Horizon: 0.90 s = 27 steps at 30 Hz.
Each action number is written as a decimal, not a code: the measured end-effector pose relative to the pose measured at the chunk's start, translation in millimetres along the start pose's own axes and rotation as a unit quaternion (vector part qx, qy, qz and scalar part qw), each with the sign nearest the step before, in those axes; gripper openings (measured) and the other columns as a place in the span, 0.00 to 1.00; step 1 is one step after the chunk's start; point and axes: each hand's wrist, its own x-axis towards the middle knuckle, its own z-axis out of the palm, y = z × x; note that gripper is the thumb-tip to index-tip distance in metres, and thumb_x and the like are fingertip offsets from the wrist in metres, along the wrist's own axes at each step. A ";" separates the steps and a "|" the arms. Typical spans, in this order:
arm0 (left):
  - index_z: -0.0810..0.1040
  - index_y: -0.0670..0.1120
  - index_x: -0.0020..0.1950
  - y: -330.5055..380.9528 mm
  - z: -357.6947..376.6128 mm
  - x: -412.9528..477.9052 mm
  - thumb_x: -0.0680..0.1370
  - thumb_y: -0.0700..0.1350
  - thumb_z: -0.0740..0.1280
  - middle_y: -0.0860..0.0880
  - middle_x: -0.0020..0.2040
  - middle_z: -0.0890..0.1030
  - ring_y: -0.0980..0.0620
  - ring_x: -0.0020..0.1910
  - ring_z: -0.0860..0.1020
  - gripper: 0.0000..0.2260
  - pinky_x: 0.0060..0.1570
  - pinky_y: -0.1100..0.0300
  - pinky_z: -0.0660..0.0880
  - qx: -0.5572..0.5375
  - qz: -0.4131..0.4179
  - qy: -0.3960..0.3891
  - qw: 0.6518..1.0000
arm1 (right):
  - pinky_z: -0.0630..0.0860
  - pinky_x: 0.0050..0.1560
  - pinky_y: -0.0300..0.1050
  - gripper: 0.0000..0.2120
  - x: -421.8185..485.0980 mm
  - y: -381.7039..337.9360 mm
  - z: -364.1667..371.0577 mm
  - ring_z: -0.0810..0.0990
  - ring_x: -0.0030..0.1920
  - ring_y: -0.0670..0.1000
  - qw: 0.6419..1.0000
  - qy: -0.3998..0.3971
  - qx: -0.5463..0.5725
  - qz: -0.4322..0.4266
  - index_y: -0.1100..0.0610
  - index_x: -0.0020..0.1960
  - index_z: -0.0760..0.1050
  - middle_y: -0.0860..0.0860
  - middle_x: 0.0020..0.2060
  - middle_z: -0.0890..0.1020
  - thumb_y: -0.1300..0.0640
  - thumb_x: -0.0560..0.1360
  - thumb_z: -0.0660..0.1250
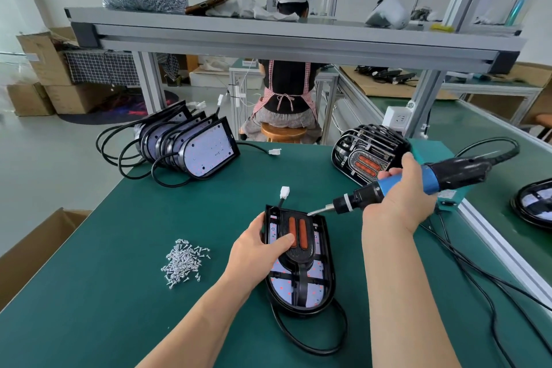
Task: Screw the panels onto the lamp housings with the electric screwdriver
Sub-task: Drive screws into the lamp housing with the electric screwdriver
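A black lamp housing (pixel 324 248) lies flat on the green table, a black panel (pixel 298 254) with two orange strips set in it. My left hand (pixel 257 248) grips the housing's left edge, thumb pressing on the panel. My right hand (pixel 400 197) holds the blue and black electric screwdriver (pixel 403 185), tilted down to the left. Its bit tip (pixel 310 213) touches the panel's top right corner. A white connector (pixel 284 192) sticks out from the housing's far end.
A pile of loose silver screws (pixel 185 260) lies left of the housing. Several housings (pixel 191 140) with black cables lean at the back left. A stack of black panels (pixel 367 152) sits at the back right. Cables (pixel 478 278) trail on the right. A person sits beyond the table.
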 end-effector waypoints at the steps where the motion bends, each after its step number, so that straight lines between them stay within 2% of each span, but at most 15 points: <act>1: 0.73 0.64 0.67 -0.1 -0.6 0.4 0.67 0.62 0.70 0.60 0.55 0.83 0.56 0.59 0.80 0.28 0.66 0.53 0.74 -0.013 -0.008 -0.006 1.000 | 0.79 0.35 0.40 0.11 -3.8 -2.5 -3.9 0.78 0.29 0.48 1.000 -0.006 0.006 0.015 0.56 0.51 0.74 0.47 0.29 0.79 0.58 0.73 0.75; 2: 0.69 0.60 0.73 -0.6 -1.4 0.3 0.69 0.63 0.70 0.57 0.62 0.80 0.55 0.62 0.77 0.33 0.68 0.54 0.71 -0.020 -0.015 -0.001 1.000 | 0.79 0.36 0.40 0.11 -7.8 -5.0 -7.6 0.78 0.29 0.48 0.999 -0.010 0.014 0.030 0.55 0.50 0.75 0.47 0.29 0.79 0.58 0.73 0.76; 3: 0.66 0.56 0.76 -0.9 -1.8 -0.1 0.72 0.63 0.69 0.53 0.65 0.76 0.55 0.64 0.75 0.34 0.68 0.56 0.68 -0.017 -0.013 0.017 1.000 | 0.79 0.36 0.40 0.11 -11.4 -7.5 -11.2 0.78 0.29 0.48 0.999 -0.013 0.024 0.043 0.55 0.50 0.75 0.47 0.29 0.79 0.57 0.73 0.76; 4: 0.68 0.54 0.74 -0.7 -2.4 -1.4 0.75 0.62 0.68 0.51 0.64 0.74 0.54 0.63 0.74 0.30 0.65 0.58 0.68 -0.009 0.007 0.054 0.998 | 0.79 0.36 0.40 0.11 -14.9 -9.8 -14.5 0.78 0.29 0.47 0.998 -0.018 0.034 0.057 0.54 0.51 0.75 0.47 0.30 0.79 0.57 0.73 0.76; 5: 0.73 0.53 0.68 0.1 -2.7 -4.7 0.77 0.60 0.67 0.51 0.61 0.74 0.54 0.60 0.74 0.22 0.61 0.59 0.69 0.007 0.049 0.107 0.993 | 0.79 0.37 0.39 0.12 -18.1 -11.6 -17.0 0.79 0.29 0.47 0.996 -0.024 0.043 0.069 0.54 0.51 0.75 0.46 0.30 0.79 0.56 0.73 0.76; 6: 0.77 0.54 0.58 1.9 -3.1 -8.6 0.77 0.59 0.66 0.53 0.55 0.75 0.55 0.54 0.75 0.13 0.56 0.60 0.71 0.026 0.098 0.156 0.983 | 0.79 0.37 0.39 0.12 -21.2 -12.7 -19.2 0.78 0.29 0.47 0.995 -0.030 0.049 0.081 0.54 0.52 0.76 0.46 0.30 0.79 0.56 0.73 0.76; 7: 0.77 0.55 0.46 6.0 -2.8 -13.3 0.77 0.61 0.65 0.56 0.46 0.76 0.57 0.47 0.75 0.10 0.49 0.62 0.71 0.038 0.133 0.179 0.974 | 0.79 0.36 0.39 0.12 -23.8 -13.1 -20.7 0.78 0.29 0.47 0.994 -0.032 0.053 0.091 0.54 0.51 0.76 0.46 0.29 0.79 0.55 0.73 0.76; 8: 0.74 0.52 0.37 9.2 -1.7 -16.6 0.76 0.64 0.62 0.57 0.37 0.75 0.58 0.38 0.73 0.17 0.41 0.66 0.70 0.046 0.148 0.171 0.973 | 0.78 0.35 0.39 0.11 -26.3 -12.9 -21.8 0.78 0.29 0.46 0.993 -0.031 0.054 0.100 0.54 0.50 0.75 0.46 0.29 0.79 0.55 0.73 0.76; 9: 0.72 0.49 0.33 13.5 -0.2 -19.6 0.75 0.66 0.59 0.56 0.30 0.73 0.57 0.31 0.70 0.22 0.34 0.67 0.67 0.048 0.137 0.136 0.980 | 0.78 0.34 0.38 0.11 -28.7 -12.3 -22.3 0.78 0.28 0.46 0.992 -0.031 0.052 0.108 0.53 0.50 0.75 0.45 0.28 0.79 0.55 0.73 0.76; 12: 0.74 0.47 0.28 27.2 2.8 -24.9 0.79 0.65 0.57 0.54 0.23 0.70 0.55 0.25 0.67 0.28 0.28 0.67 0.64 0.011 0.079 0.021 0.997 | 0.77 0.32 0.37 0.11 -36.7 -8.8 -22.6 0.78 0.28 0.46 0.990 -0.037 0.049 0.125 0.54 0.49 0.75 0.45 0.28 0.78 0.56 0.73 0.76; 14: 0.74 0.48 0.28 30.5 2.3 -25.9 0.81 0.60 0.60 0.53 0.24 0.69 0.54 0.25 0.66 0.26 0.29 0.66 0.65 -0.010 0.062 -0.013 0.998 | 0.77 0.32 0.37 0.11 -40.4 -5.8 -24.0 0.79 0.28 0.46 0.989 -0.040 0.045 0.133 0.54 0.49 0.74 0.45 0.28 0.78 0.56 0.73 0.76; 17: 0.75 0.48 0.29 30.3 1.5 -27.9 0.82 0.54 0.63 0.52 0.25 0.70 0.56 0.25 0.66 0.22 0.27 0.70 0.65 -0.042 0.055 -0.039 0.997 | 0.78 0.32 0.37 0.11 -42.5 -3.0 -25.8 0.79 0.29 0.46 0.988 -0.044 0.043 0.142 0.53 0.50 0.75 0.45 0.28 0.79 0.56 0.73 0.76; 21: 0.76 0.46 0.33 32.4 4.9 -32.6 0.81 0.47 0.66 0.53 0.26 0.72 0.57 0.26 0.66 0.16 0.30 0.67 0.64 -0.083 0.058 -0.030 0.994 | 0.76 0.30 0.35 0.11 -45.8 2.4 -27.0 0.79 0.29 0.45 0.987 -0.058 0.027 0.148 0.52 0.48 0.73 0.45 0.28 0.78 0.54 0.74 0.76; 24: 0.76 0.46 0.35 28.8 6.3 -40.9 0.81 0.45 0.66 0.54 0.28 0.72 0.56 0.28 0.65 0.14 0.30 0.67 0.63 -0.031 0.114 0.003 0.993 | 0.76 0.31 0.35 0.11 -48.3 6.5 -29.6 0.79 0.29 0.45 0.986 -0.057 0.028 0.154 0.53 0.47 0.73 0.45 0.28 0.79 0.55 0.74 0.75; 27: 0.73 0.45 0.36 23.0 7.3 -50.7 0.81 0.45 0.66 0.55 0.29 0.69 0.56 0.30 0.63 0.14 0.31 0.65 0.62 0.047 0.203 0.036 0.977 | 0.76 0.30 0.36 0.09 -48.2 7.5 -33.5 0.79 0.28 0.45 0.985 -0.043 0.033 0.165 0.53 0.45 0.74 0.45 0.27 0.79 0.56 0.74 0.75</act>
